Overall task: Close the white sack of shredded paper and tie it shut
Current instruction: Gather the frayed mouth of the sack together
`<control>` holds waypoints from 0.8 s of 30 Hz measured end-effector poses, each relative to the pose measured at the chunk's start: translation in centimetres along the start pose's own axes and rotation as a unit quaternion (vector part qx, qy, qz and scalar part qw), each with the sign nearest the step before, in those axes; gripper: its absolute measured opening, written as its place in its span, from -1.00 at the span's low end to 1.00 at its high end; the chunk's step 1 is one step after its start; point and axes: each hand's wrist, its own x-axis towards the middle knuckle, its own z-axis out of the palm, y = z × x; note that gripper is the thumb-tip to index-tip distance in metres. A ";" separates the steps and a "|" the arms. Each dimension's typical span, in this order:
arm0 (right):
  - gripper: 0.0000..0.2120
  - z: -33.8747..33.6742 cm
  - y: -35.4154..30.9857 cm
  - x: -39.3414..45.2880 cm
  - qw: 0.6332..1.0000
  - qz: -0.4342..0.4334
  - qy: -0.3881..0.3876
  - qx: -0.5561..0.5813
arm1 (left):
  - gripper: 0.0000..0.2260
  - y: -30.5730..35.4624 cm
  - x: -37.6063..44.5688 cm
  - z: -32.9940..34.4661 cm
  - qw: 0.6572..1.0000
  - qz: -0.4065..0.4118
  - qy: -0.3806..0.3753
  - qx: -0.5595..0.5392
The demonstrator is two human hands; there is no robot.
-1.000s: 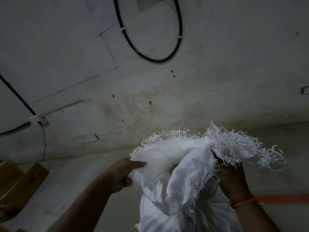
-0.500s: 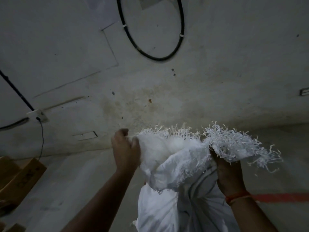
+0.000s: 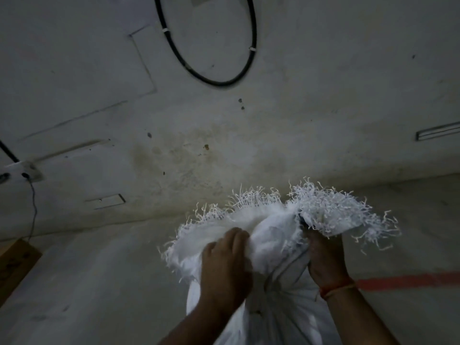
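Note:
The white sack [image 3: 273, 245] stands upright low in the middle of the head view, its frayed mouth bunched together above my hands. My left hand [image 3: 225, 267] grips the gathered cloth on the sack's left side, fingers curled over it. Just below the frayed flap that fans out to the right, my right hand [image 3: 323, 260] clutches the sack's right side; a red thread band circles that wrist. The two hands sit close together around the sack's neck. The shredded paper inside is hidden by the cloth.
A stained pale wall [image 3: 224, 120] rises behind the sack, with a black cable loop [image 3: 206, 58] near the top. A socket with a plugged cord [image 3: 25, 170] is at the left. A cardboard box [image 3: 15, 265] lies at the lower left. A red floor line [image 3: 408, 280] runs right.
My left hand rose along the sack's left edge, then swept right and down, pulling that side of the mouth against the part held by my right hand. The opening has narrowed.

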 end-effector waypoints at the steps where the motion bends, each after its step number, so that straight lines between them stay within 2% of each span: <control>1: -0.64 0.1 0.0 0.0 1.000 -0.008 -0.011 0.010 | -0.45 -0.9 0.8 -0.7 0.999 -0.009 0.021 -0.043; 3: -0.59 0.0 0.4 0.4 0.999 0.000 -0.020 0.039 | -0.53 -2.2 2.3 -1.6 0.990 -0.035 0.034 -0.131; 4: -0.64 0.2 0.3 0.4 0.998 0.013 -0.023 0.059 | -0.56 -2.6 3.2 -2.2 0.986 -0.045 0.056 -0.148; 6: -0.85 0.4 -0.1 0.1 0.995 0.056 -0.033 0.073 | -0.59 -3.4 5.2 -3.2 0.984 -0.060 0.094 -0.138; 7: -0.93 0.6 -0.4 -0.2 0.994 0.070 -0.047 0.063 | -0.57 -3.4 6.1 -3.7 0.988 -0.058 0.081 -0.120; 8: -0.92 0.7 -0.6 -0.4 0.993 0.077 -0.068 0.061 | -0.50 -3.5 7.0 -3.9 0.993 -0.031 0.053 -0.098; 9: -0.89 0.5 -0.4 -0.3 0.992 0.066 -0.090 0.057 | -0.38 -3.3 7.8 -4.1 0.996 0.004 0.007 -0.084; 11: -0.54 0.2 0.2 -0.2 0.992 0.045 -0.119 0.024 | -0.12 -2.6 9.3 -4.1 0.989 0.079 -0.087 -0.083; 12: -0.42 0.1 0.6 0.1 0.992 0.051 -0.119 0.000 | -0.05 -2.2 10.0 -3.8 0.983 0.113 -0.113 -0.088; 13: -0.42 0.1 0.6 0.3 0.994 0.045 -0.104 -0.007 | -0.04 -1.8 10.7 -3.4 0.977 0.133 -0.137 -0.090; 15: -0.57 -0.1 0.6 0.4 0.995 0.008 -0.097 0.013 | -0.21 -1.3 11.9 -2.6 0.970 0.150 -0.176 -0.077; 17: -0.50 0.1 0.1 0.5 0.995 -0.001 -0.093 0.047 | -0.49 -1.6 12.9 -2.0 0.972 0.143 -0.186 -0.034; 18: -0.46 0.1 0.0 0.6 0.995 -0.001 -0.085 0.054 | -0.56 -1.8 13.1 -1.9 0.975 0.133 -0.178 -0.024; 19: -0.48 -0.1 -0.1 0.8 0.994 0.002 -0.083 0.069 | -0.58 -2.0 13.2 -1.9 0.978 0.122 -0.168 -0.033; 21: -0.70 0.3 -1.1 0.4 0.992 0.010 -0.094 0.088 | -0.62 -2.0 13.3 -2.0 0.983 0.109 -0.139 -0.058; 22: -0.75 0.7 -1.5 0.3 0.991 0.005 -0.107 0.084 | -0.65 -2.0 13.3 -2.1 0.985 0.106 -0.124 -0.055; 23: -0.72 1.1 -1.9 0.2 0.989 -0.021 -0.134 0.062 | -0.70 -1.9 13.3 -2.0 0.987 0.104 -0.110 -0.046; 24: -0.66 1.7 -2.0 0.0 0.986 -0.058 -0.156 -0.005 | -0.75 -1.7 13.3 -2.0 0.989 0.109 -0.096 -0.036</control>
